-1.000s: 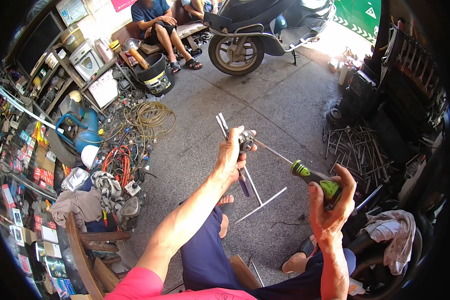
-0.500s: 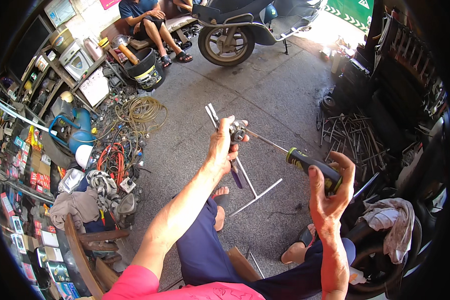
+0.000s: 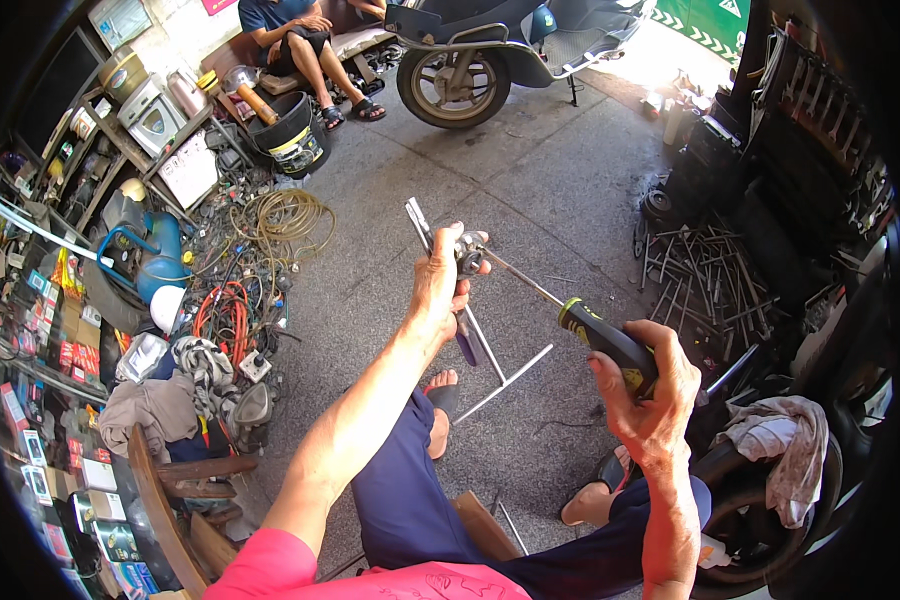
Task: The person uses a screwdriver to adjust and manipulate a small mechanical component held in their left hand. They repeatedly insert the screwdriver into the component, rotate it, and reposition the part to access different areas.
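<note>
My left hand (image 3: 442, 285) grips a small dark-and-silver metal part (image 3: 468, 262) together with a long T-handled wrench (image 3: 510, 375) and another tool with a purple handle (image 3: 468, 345). The wrench's crossbar hangs below the hand; silver tool ends stick out above it. My right hand (image 3: 648, 400) is wrapped round the rear of a black-and-green screwdriver (image 3: 600, 332), thumb along the near side. Its long shaft reaches up-left to the metal part, where the exact contact of the tip is too small to make out.
A scooter (image 3: 455, 85) stands ahead, beside seated people (image 3: 295, 50) and a black bucket (image 3: 295, 150). Cables (image 3: 225, 315) and clutter line the left, near a wooden chair (image 3: 160, 490). Metal rods (image 3: 700, 270) pile at right, near a rag (image 3: 780, 450) on a tire.
The scene has shifted up and left in the picture. My right hand has moved left along with the screwdriver handle, its fingers curled further over it. My left hand keeps its hold.
</note>
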A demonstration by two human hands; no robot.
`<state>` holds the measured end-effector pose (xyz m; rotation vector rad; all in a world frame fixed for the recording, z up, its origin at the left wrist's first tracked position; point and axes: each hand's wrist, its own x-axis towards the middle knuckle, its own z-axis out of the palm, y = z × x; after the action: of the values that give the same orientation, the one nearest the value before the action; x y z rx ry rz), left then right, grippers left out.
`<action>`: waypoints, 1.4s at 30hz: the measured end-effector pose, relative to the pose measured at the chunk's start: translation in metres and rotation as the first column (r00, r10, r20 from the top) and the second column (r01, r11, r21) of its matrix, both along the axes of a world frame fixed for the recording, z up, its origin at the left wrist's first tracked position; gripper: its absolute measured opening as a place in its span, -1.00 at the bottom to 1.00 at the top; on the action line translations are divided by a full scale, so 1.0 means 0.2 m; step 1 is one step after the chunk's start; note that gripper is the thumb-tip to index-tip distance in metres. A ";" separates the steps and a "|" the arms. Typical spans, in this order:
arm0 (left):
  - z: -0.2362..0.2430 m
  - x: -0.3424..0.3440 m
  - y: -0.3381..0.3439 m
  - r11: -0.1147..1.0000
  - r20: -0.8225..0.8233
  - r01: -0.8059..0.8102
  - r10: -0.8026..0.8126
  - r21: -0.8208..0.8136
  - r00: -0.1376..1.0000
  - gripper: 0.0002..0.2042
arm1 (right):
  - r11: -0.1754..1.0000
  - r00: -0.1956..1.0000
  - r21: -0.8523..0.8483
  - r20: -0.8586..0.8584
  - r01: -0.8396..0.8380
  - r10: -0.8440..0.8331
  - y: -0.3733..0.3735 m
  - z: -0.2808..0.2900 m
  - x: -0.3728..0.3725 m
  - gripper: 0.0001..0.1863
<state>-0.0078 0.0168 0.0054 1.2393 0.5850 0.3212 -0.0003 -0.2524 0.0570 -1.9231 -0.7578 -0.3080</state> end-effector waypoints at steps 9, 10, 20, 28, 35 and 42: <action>0.07 0.00 0.10 0.973 0.061 -0.014 0.029 -0.232 0.998 -0.51 | 0.859 0.749 0.439 -0.654 0.262 0.105 -0.15 0.04 0.15 -0.64; 0.06 0.00 0.11 0.957 0.097 0.033 -0.005 -0.289 0.995 -0.50 | 0.816 0.724 0.499 -0.673 0.290 0.154 -0.15 0.03 0.17 -0.64; 0.01 0.01 -0.11 0.748 0.232 0.377 -0.297 -0.547 0.926 -0.46 | 0.921 0.548 -0.185 -0.836 -0.343 0.036 0.10 -0.15 0.02 -0.65; -0.01 0.02 -0.06 0.757 0.199 0.315 -0.244 -0.572 0.949 -0.47 | 0.972 0.450 0.052 -0.880 -0.228 0.152 0.14 -0.29 -0.05 -0.72; -0.01 -0.01 0.12 0.848 0.117 0.115 -0.063 -0.518 0.991 -0.50 | 0.996 0.612 0.071 -0.787 -0.045 0.084 0.04 -0.22 0.01 -0.80; 0.05 -0.07 0.10 0.851 0.207 0.341 -0.279 -0.400 0.938 -0.63 | 0.974 0.603 0.218 -0.770 -0.056 0.207 0.00 -0.32 -0.03 -0.85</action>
<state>-0.0211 0.0369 0.0163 0.8514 0.2994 -0.0010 -0.0059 -0.2526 -0.0069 -1.5803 -0.2415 0.5566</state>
